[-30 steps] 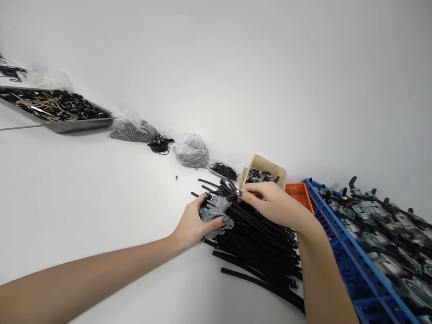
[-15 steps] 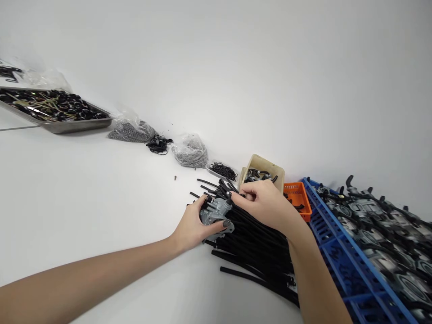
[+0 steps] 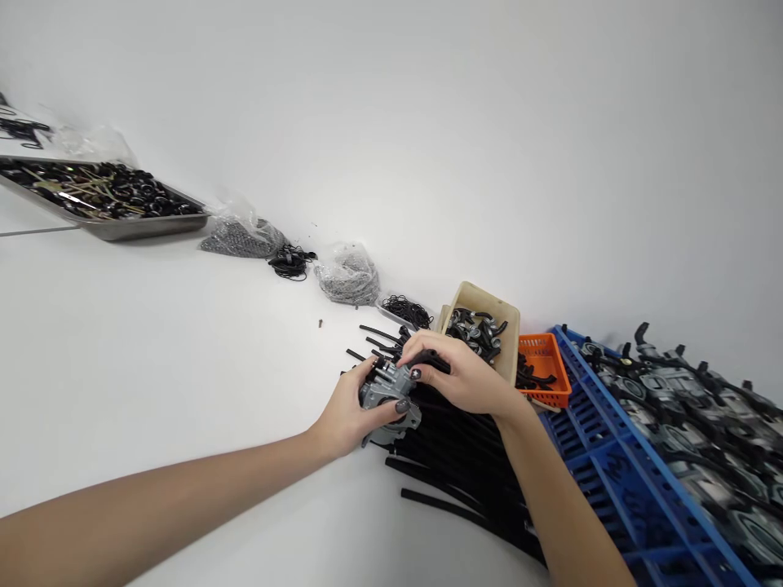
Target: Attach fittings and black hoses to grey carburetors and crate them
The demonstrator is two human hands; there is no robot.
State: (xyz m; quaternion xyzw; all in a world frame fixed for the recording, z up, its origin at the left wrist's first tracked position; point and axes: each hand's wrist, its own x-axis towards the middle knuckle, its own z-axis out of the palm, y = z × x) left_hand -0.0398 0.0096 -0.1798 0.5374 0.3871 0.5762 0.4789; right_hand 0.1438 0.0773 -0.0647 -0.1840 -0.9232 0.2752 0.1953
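A grey metal part with ports (image 3: pixel 387 391) is gripped in my left hand (image 3: pixel 351 412), thumb across its near side. My right hand (image 3: pixel 462 375) pinches a short black hose (image 3: pixel 433 359) at the part's upper right side, where hose and part meet; the fingers cover the joint. Beneath and to the right of both hands lies a bundle of long black hoses (image 3: pixel 458 456) on the white table (image 3: pixel 214 350).
Behind my right hand stand a cream bin of fittings (image 3: pixel 505 314) and an orange basket (image 3: pixel 561 367). A blue crate (image 3: pixel 612 465) with several metal parts fills the right. Plastic bags (image 3: pixel 347 273), small black rings (image 3: pixel 407 310) and a metal tray (image 3: pixel 143 228) line the back left.
My right hand has moved slightly down and left, its fingers now close round the black hose against the metal part. More of the cream bin's contents shows.
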